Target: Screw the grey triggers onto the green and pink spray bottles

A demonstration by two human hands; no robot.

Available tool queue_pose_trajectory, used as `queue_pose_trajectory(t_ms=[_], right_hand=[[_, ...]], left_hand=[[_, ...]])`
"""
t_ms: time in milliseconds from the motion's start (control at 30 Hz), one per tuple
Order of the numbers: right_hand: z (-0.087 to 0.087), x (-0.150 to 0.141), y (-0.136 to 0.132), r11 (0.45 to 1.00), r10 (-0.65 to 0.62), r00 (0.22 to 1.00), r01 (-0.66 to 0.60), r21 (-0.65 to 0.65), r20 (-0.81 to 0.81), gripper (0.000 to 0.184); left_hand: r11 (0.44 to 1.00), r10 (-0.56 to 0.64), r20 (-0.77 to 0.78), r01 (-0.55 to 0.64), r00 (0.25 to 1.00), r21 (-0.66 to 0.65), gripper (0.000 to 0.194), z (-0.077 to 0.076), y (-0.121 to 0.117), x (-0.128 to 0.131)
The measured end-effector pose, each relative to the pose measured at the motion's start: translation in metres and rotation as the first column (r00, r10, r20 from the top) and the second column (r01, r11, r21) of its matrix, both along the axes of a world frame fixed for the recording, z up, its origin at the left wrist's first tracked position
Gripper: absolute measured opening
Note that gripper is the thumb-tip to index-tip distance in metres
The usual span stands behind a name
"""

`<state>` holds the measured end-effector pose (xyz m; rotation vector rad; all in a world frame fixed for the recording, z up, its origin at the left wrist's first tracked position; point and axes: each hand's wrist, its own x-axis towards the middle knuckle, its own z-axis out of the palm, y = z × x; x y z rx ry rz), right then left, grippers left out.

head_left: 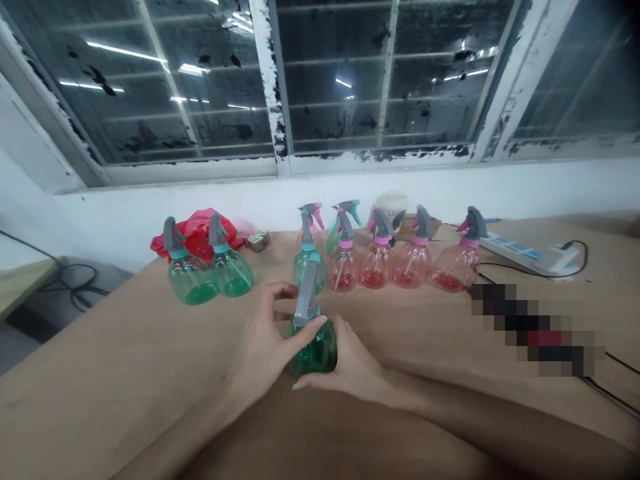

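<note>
Between my hands, over the near middle of the table, is a green spray bottle with a grey trigger head and teal collar. My left hand holds it at the neck, thumb across the front and fingers around the far side. Lower down, my right hand cups the round body from the right, its thumb along the near bottom. Just behind stands a paler green spray bottle, partly hidden by the trigger head. To its right, several pink spray bottles with red contents stand in a row.
Two green spray bottles stand at the left before a red plastic bag. A white cup-like container is at the back by the wall. A power strip with a cable lies at the right, near a pixelated dark patch.
</note>
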<state>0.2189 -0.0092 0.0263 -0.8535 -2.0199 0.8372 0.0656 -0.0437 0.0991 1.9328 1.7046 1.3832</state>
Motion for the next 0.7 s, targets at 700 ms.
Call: queue_pose_trajectory(t_ms=[700], right_hand=[[-0.002, -0.003, -0.003, 0.989, -0.092, 0.995, 0.095, 0.116, -0.03, 0.096]], left_hand=[[0.972, -0.225, 0.081, 0.23, 0.971, -0.049, 0.015, 0.017, 0.036, 0.029]])
